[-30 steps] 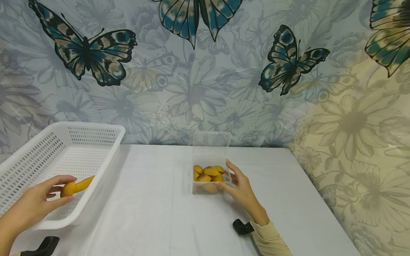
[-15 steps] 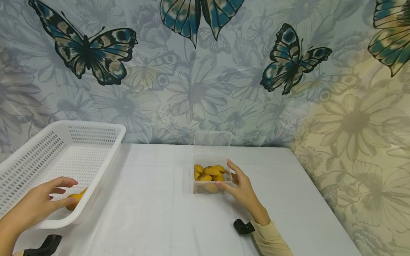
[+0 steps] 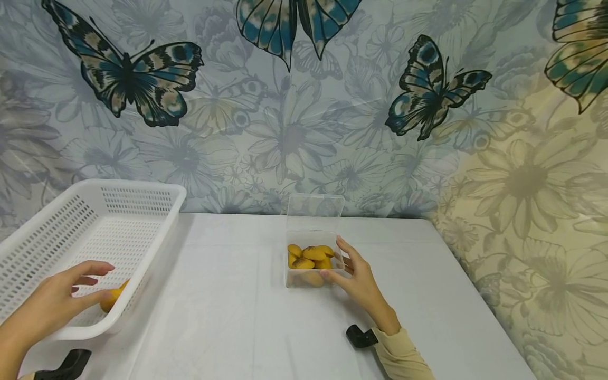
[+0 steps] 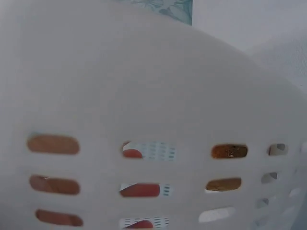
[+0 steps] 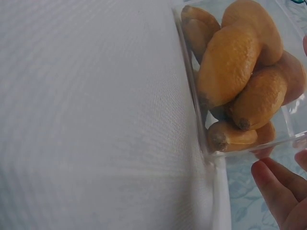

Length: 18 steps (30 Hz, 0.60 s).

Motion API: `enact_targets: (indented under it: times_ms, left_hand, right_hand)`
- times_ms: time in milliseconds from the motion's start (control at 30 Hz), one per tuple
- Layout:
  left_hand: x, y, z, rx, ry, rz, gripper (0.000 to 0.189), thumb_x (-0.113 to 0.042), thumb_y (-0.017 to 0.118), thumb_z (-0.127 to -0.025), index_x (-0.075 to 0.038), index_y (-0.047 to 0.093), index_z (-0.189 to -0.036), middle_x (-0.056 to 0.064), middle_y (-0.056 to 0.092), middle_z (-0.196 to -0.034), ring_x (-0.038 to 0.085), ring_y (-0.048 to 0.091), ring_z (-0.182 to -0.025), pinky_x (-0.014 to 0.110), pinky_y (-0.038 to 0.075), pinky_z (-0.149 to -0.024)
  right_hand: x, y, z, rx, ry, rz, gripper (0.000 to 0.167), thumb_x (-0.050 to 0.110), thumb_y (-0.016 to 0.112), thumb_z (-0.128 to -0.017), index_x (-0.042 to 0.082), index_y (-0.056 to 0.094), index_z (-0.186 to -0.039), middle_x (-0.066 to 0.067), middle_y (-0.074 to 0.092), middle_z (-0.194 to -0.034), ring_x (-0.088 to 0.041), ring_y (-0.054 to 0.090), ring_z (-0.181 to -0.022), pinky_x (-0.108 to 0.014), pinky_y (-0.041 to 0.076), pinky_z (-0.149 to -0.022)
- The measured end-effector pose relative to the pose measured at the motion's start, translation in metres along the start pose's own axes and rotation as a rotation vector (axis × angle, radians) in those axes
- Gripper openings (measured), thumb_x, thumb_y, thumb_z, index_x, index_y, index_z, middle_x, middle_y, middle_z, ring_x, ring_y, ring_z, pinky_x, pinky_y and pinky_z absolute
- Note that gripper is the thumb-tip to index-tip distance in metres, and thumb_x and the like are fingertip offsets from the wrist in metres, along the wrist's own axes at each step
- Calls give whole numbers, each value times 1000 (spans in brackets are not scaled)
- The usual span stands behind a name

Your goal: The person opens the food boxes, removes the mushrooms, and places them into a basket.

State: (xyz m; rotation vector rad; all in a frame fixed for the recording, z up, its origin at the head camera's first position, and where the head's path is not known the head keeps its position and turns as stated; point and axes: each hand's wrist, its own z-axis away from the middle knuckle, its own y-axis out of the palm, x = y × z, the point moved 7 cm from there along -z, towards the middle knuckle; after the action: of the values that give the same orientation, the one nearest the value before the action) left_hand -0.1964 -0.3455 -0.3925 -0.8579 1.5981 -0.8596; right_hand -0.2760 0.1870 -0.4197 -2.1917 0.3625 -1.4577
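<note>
In the head view my left hand [image 3: 64, 290] is inside the white perforated basket [image 3: 173, 211], its fingers extended above a yellow fruit [image 3: 110, 301]. The thumb tip is at the fruit, while the other fingertips stand apart from it. Through the basket's slots in the left wrist view, parts of fingers and the fruit [image 4: 229, 151] show. My right hand [image 3: 356, 277] holds the right side of a clear plastic box [image 3: 291, 279], thumb at the front corner. Several oval yellow fruits [image 5: 230, 62] with brown tips lie in the box.
The box's clear lid [image 3: 315, 206] stands raised at the back. A white cloth covers the table [image 3: 223, 316], and behind it hangs a butterfly-patterned backdrop [image 3: 285, 132]. A black wrist mount [image 3: 361, 336] is on the right wrist.
One second ago my left hand held the yellow fruit up; it was let go and now lies lower in the basket, by the near right wall. The right hand stays at the box.
</note>
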Motion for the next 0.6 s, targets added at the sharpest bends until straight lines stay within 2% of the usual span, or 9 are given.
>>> enact_targets:
  times_ms: [133,300,400,467,533,600]
  left_hand:
    - [-3,-3,1,-37,19,0,45,-24,81,-82,-11,62,-121,22,67,-119,-28,37,-88,14,41,-62]
    - [-6,-6,2,-70,32,8,47,-23,82,-81,-10,62,-121,19,68,-116,-29,37,-89,11,40,-62]
    - [-8,-8,2,-96,44,19,47,-22,83,-80,-11,63,-121,-14,69,-112,-29,38,-89,8,39,-63]
    - [-10,-10,2,-116,58,28,47,-21,84,-79,-12,64,-120,-36,58,-107,-29,39,-89,5,38,-65]
    - [-13,-12,2,-133,76,38,46,-19,84,-78,-12,64,-119,-49,42,-106,-30,38,-91,3,37,-67]
    - [-17,-14,3,-148,92,43,46,-17,84,-78,-12,64,-119,-51,39,-107,-32,37,-93,1,36,-68]
  right_hand:
    - [0,0,0,-2,2,0,85,22,79,-86,18,31,-156,-18,36,-158,-46,48,-134,-56,48,-104]
    - [0,0,1,2,9,-1,85,22,79,-85,20,31,-156,-18,36,-158,-46,46,-135,-57,47,-104]
    - [-1,0,1,0,14,1,85,23,79,-85,21,31,-156,-17,36,-158,-46,46,-135,-56,47,-105]
    - [-2,-1,1,-1,17,0,85,23,79,-85,21,31,-156,-17,36,-158,-45,46,-136,-56,47,-105]
    - [-3,0,1,-1,15,-1,85,23,79,-85,21,31,-156,-17,36,-158,-45,46,-136,-55,47,-105]
    - [-3,0,0,0,11,-2,85,23,79,-85,19,31,-156,-18,36,-158,-44,47,-135,-55,48,-105]
